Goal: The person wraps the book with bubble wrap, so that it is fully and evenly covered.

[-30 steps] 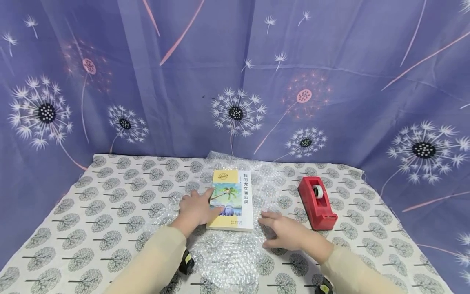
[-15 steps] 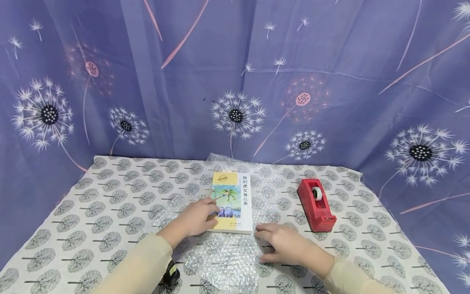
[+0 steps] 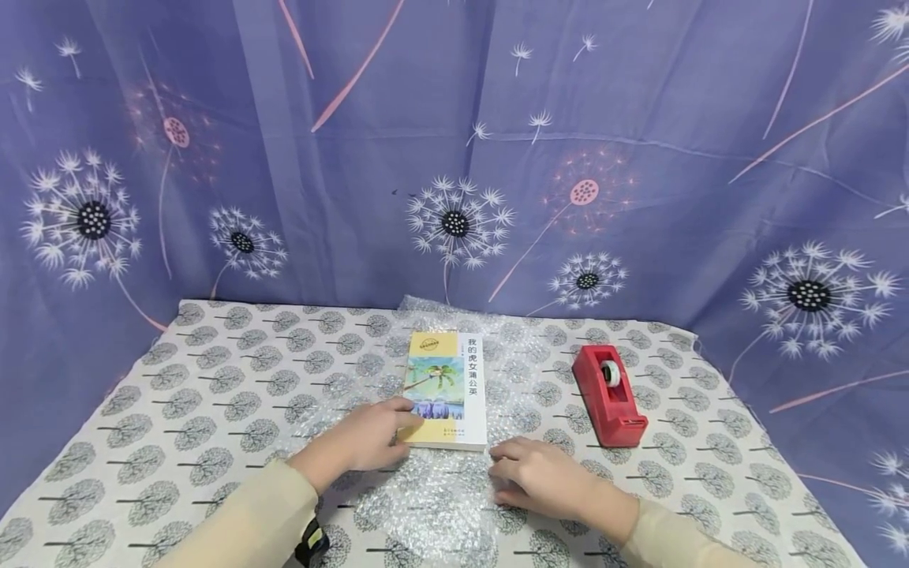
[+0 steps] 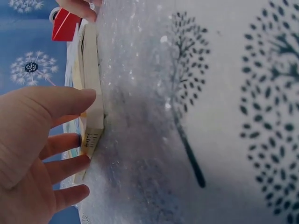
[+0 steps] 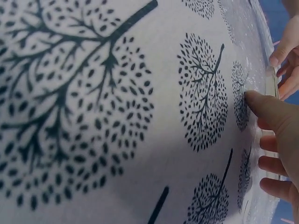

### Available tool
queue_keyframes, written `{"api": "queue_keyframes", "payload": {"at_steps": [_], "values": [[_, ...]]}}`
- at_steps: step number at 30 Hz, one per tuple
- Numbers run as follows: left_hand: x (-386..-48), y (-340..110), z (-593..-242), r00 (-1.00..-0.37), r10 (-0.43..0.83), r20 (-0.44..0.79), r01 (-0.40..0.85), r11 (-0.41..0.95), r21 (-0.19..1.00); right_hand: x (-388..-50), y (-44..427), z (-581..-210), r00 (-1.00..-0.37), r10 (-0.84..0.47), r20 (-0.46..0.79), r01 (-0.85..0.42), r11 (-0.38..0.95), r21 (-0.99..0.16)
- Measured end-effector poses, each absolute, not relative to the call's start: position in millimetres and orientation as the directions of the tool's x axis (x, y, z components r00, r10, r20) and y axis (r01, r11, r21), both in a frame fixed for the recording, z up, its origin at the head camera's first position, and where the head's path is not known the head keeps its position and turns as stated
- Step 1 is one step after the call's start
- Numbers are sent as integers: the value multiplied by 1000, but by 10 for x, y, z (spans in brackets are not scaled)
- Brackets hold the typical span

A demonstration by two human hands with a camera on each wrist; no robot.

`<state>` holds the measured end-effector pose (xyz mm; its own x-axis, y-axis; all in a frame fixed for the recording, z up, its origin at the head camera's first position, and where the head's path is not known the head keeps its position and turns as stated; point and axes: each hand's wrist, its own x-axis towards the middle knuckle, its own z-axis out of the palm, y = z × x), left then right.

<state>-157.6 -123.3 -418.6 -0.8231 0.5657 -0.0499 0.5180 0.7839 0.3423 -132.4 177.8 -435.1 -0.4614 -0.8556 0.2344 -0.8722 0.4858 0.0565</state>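
A book (image 3: 436, 379) with a yellow, white and painted palm-tree cover lies flat, cover up, on a sheet of bubble wrap (image 3: 440, 505). My left hand (image 3: 369, 436) is at its lower left corner, fingers spread and loosely bent over the cover's edge. In the left wrist view the thumb lies beside the book's page edge (image 4: 91, 60); whether it touches cannot be told. Close to the book's lower right corner, my right hand (image 3: 536, 473) rests over the bubble wrap's right edge with relaxed fingers, holding nothing visible.
A red tape dispenser (image 3: 611, 406) with a tape roll stands right of the bubble wrap. White cloth (image 3: 234, 386) printed with grey trees covers the table. Behind it hangs a purple curtain (image 3: 355, 197) with dandelions.
My left hand has slid down along the book's left side to its lower corner. The right hand has drawn slightly nearer to me and left. The book has stayed practically in place.
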Motion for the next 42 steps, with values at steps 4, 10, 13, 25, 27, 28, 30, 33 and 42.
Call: {"api": "queue_keyframes", "payload": {"at_steps": [4, 10, 13, 25, 27, 28, 30, 33, 42], "values": [[-1583, -1224, -4191, -825, 560, -68, 505, 787, 354, -1327, 1721, -4375, -442, -855, 272, -870, 483, 103], [-1603, -1226, -4192, -826, 557, -90, 490, 787, 375, -1317, 1650, -4390, -452, -831, 324, -843, 517, 150], [-1608, -1229, -4183, -828, 553, -92, 482, 786, 387, -1301, 1614, -4378, -496, -812, 308, -816, 557, 156], [-1603, -1220, -4155, -832, 543, -110, 451, 779, 436, -1374, 1539, -4376, -462, -723, 513, -771, 614, 171], [-1605, -1221, -4148, -837, 535, -117, 436, 780, 449, -1394, 1540, -4369, -455, -712, 535, -780, 609, 146], [-1605, -1222, -4145, -841, 528, -122, 425, 782, 455, -1398, 1543, -4363, -468, -706, 531, -782, 611, 123], [-1607, -1224, -4140, -847, 516, -129, 408, 786, 465, -1403, 1547, -4347, -515, -701, 494, -786, 616, 56], [-1613, -1222, -4139, -857, 496, -142, 381, 794, 473, -1413, 1551, -4317, -604, -689, 401, -771, 632, -78], [-1607, -1203, -4134, -873, 451, -182, 327, 822, 467, -1549, 1483, -4318, -640, -740, 206, -766, 597, -237]]}}
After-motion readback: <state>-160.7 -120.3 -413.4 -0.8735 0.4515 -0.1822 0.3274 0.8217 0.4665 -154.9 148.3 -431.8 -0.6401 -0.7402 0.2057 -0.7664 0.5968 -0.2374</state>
